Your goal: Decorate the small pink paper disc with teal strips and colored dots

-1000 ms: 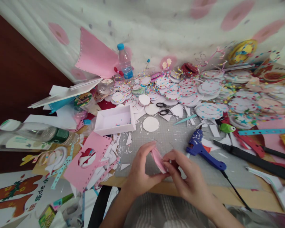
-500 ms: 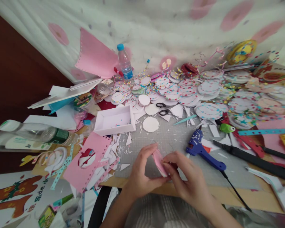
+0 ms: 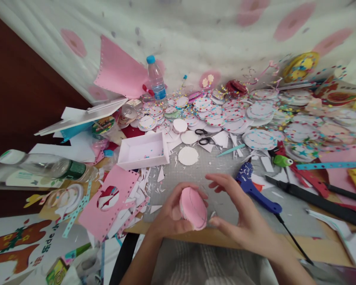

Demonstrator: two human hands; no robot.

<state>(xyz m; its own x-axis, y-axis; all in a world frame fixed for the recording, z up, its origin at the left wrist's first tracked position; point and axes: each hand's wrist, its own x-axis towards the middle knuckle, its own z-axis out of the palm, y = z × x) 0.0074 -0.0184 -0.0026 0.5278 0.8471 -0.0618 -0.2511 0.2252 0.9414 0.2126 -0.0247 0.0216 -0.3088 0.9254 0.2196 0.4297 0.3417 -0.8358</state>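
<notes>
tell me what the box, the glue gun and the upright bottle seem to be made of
Box: matte white card, probably, by its thin, flat walls. Glue gun: likely blue plastic, smooth moulded body. Bottle: clear plastic, apparently, see-through and shiny.

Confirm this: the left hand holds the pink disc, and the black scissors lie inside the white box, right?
No: the black scissors lie outside the white box, to its right, as the head view shows. The left hand does hold the pink disc.

Wooden table (image 3: 332,253); grey mat (image 3: 299,221), white box (image 3: 144,152), blue glue gun (image 3: 255,188) on it.
</notes>
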